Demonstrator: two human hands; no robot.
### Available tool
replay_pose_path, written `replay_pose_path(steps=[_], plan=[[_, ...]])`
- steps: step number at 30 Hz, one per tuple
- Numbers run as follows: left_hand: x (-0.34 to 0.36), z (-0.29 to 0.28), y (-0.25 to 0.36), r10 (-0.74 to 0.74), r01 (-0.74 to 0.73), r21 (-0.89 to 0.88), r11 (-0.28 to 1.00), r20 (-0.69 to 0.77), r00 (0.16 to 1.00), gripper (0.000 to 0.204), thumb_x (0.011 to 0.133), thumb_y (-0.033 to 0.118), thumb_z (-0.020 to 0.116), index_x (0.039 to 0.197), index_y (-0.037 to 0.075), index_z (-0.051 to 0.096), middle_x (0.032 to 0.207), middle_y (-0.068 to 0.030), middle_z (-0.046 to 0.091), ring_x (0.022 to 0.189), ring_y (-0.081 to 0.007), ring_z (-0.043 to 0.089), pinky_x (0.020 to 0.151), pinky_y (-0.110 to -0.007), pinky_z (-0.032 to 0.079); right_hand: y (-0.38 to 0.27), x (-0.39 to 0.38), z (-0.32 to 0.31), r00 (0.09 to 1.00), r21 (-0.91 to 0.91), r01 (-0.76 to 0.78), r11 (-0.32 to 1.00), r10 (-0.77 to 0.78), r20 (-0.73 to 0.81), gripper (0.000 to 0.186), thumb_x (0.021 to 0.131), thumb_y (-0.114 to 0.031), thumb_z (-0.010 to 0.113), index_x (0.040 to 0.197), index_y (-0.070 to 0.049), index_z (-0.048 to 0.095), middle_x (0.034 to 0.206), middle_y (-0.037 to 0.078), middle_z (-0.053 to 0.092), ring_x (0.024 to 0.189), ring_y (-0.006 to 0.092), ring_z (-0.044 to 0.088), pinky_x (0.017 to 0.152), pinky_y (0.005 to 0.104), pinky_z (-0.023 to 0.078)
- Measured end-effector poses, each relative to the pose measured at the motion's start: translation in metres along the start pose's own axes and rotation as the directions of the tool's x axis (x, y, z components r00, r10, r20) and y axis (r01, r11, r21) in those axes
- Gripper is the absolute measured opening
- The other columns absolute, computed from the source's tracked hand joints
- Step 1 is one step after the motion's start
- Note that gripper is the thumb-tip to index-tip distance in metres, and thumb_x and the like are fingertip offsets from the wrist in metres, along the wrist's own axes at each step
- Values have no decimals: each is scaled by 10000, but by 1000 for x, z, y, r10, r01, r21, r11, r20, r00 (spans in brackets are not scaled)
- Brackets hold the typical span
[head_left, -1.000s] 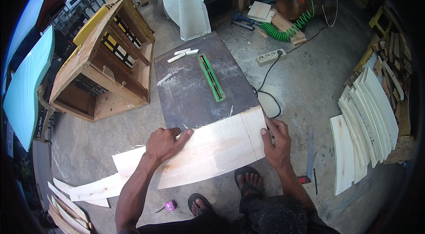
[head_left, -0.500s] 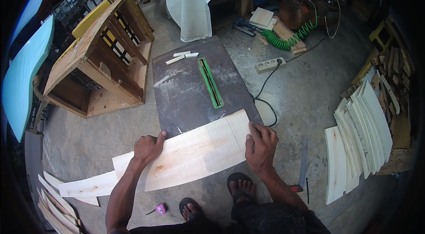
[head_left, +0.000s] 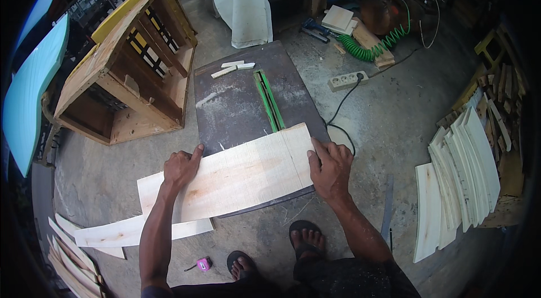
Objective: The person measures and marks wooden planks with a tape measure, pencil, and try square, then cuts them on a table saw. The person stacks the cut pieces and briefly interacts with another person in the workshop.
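A wide pale wooden board [head_left: 236, 177] lies across the near part of a dark table [head_left: 225, 115]. Near its right end a thin line runs across it. My left hand [head_left: 181, 169] grips its far edge toward the left end, thumb along the edge. At the right end, my right hand [head_left: 331, 169] is closed on the short edge. The board's far edge meets the near end of a green-rimmed slot [head_left: 266, 92] with a dark blade-like strip in it. Another pale board [head_left: 112, 234] sits lower, partly hidden under my left forearm.
Small wood offcuts [head_left: 232, 68] rest on the table's far left. A stack of pale boards [head_left: 465, 168] stands on the right. A wooden frame [head_left: 149, 84] is at left. Beyond lie a power strip [head_left: 347, 81] and green coiled hose [head_left: 366, 50]. A pink tape measure [head_left: 203, 264] is near my feet.
Both hands have moved the board away from me, up to the near end of the green slot. More of the lower board and the table's near edge now shows.
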State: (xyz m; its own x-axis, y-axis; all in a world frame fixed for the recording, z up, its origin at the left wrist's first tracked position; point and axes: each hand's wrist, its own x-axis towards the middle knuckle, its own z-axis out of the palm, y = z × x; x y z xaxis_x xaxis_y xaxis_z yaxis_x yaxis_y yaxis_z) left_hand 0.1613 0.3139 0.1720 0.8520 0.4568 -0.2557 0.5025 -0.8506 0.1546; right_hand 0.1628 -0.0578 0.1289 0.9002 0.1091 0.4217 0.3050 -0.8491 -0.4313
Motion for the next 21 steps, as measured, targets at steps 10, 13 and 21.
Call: replay_pose_path(steps=[10, 13, 21], plan=[[15, 1, -1, 16, -17, -11, 1000, -69, 997, 860, 963, 688, 478, 989, -127, 753, 1040, -371, 702, 1053, -487, 692, 990, -525, 514, 0, 12, 9, 1000, 31, 6, 1000, -6, 3, 330, 977, -214, 675, 1252, -39, 724, 994, 64, 614, 992, 230, 551, 1021, 470, 352], [17, 1, -2, 25, -26, -17, 1000, -66, 997, 854, 960, 683, 488, 978, -129, 753, 1008, -365, 709, 1028, -486, 701, 980, -528, 517, -3, 13, 9, 1000, 23, 7, 1000, -7, 4, 332, 983, -194, 664, 1266, -30, 716, 993, 73, 628, 974, 241, 568, 989, 462, 372], [16, -5, 8, 25, -27, -41, 999, -38, 999, 815, 958, 669, 500, 927, -98, 773, 1005, -360, 713, 993, -503, 701, 963, -527, 518, -1, 17, 13, 1000, 51, -11, 999, 11, -5, 329, 974, -191, 677, 1264, -41, 717, 975, 61, 599, 958, 221, 572, 968, 455, 366]])
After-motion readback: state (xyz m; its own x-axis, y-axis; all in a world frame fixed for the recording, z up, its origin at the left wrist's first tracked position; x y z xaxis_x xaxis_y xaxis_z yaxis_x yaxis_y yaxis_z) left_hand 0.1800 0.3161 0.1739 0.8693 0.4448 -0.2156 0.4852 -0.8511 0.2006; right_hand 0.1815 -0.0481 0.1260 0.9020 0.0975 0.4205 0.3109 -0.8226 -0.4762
